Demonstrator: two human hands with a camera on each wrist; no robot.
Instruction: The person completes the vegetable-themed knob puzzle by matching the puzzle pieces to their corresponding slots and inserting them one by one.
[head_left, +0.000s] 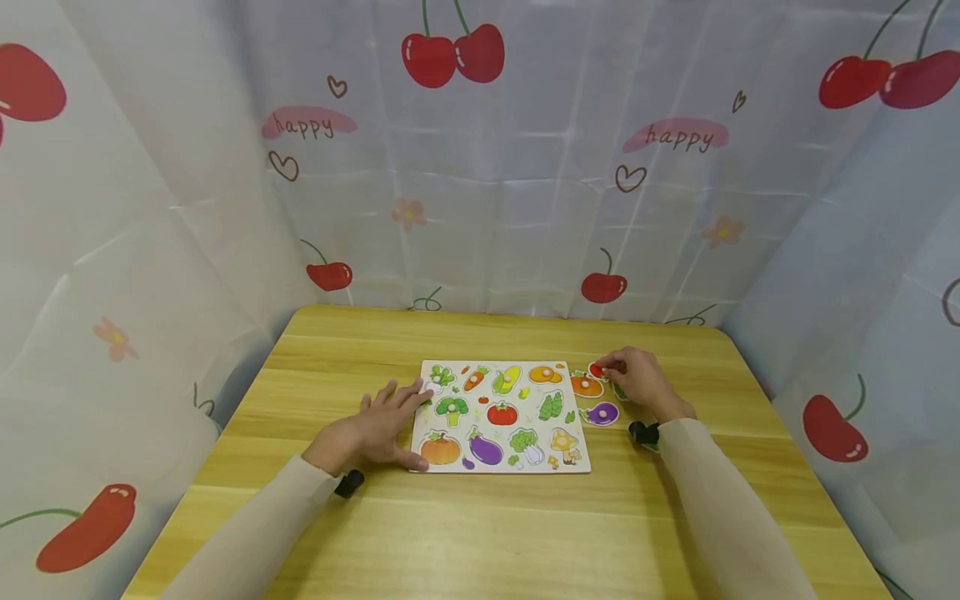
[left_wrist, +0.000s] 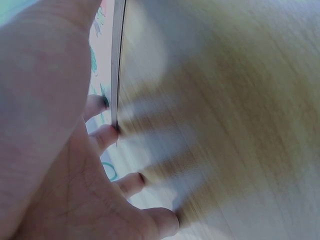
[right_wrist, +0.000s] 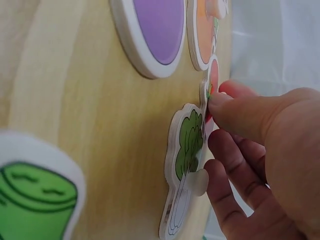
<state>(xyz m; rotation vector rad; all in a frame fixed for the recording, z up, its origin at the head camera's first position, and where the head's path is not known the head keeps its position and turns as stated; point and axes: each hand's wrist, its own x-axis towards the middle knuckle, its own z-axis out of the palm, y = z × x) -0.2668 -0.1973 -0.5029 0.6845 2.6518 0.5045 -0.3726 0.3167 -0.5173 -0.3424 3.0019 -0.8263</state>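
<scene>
My left hand [head_left: 378, 425] rests at the left edge of a vegetable puzzle board [head_left: 480, 422], fingers spread and the thumb by its lower corner. In the left wrist view, its fingertips [left_wrist: 162, 222] reach along the board's edge and the wooden table. Beyond the board's right side, my right hand [head_left: 641, 379] pinches a red puzzle piece [head_left: 596, 371] with green on it, between thumb and forefinger. Beside those fingers lies a leafy green-and-white vegetable piece [right_wrist: 187, 150] with a pale knob, close to the other fingertips.
An orange pumpkin piece [head_left: 587, 384] and a purple eggplant piece [head_left: 602, 414] lie along the board's right edge. A green piece [right_wrist: 40, 195] is nearer the right wrist. Cherry-print curtains [head_left: 510, 208] stand behind the wooden table [head_left: 465, 533] and at both sides.
</scene>
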